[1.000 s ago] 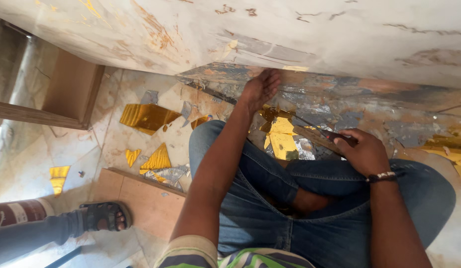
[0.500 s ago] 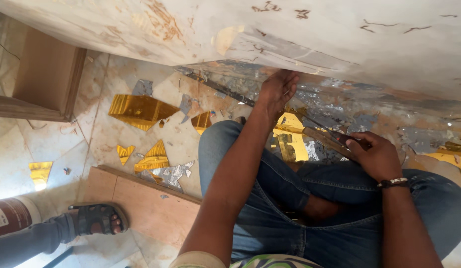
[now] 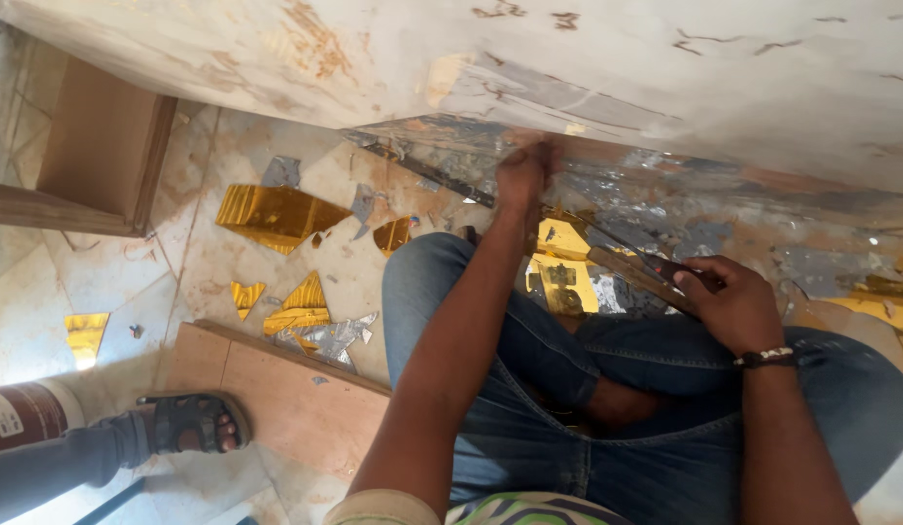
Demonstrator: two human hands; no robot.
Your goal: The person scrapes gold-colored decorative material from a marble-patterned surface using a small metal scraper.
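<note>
**Blade low, film pinned**

Closed around a slim knife-like tool [image 3: 646, 272], my right hand [image 3: 729, 306] holds it by the handle with the blade lying nearly flat and aimed toward the foot of the pale, stained panel [image 3: 665, 68]. My left hand [image 3: 522, 175] is stretched forward, fingers pressed against the silvery reflective film [image 3: 607, 180] where it meets that panel's lower edge; motion blur hides whether those fingers pinch the film or only press on it, so I cannot tell how closed they are.

To do this well, I judge the blade should stay shallow, so it slides under the film rather than digging into the board. The left hand should keep the film taut just beside the tip, never in its line.

Gold foil scraps [image 3: 277, 214] and silver shreds [image 3: 335, 335] litter the tiled floor [image 3: 102, 282]. A wooden board [image 3: 277, 389] lies by my knee, and another person's sandalled foot [image 3: 189, 423] is beside it.
</note>
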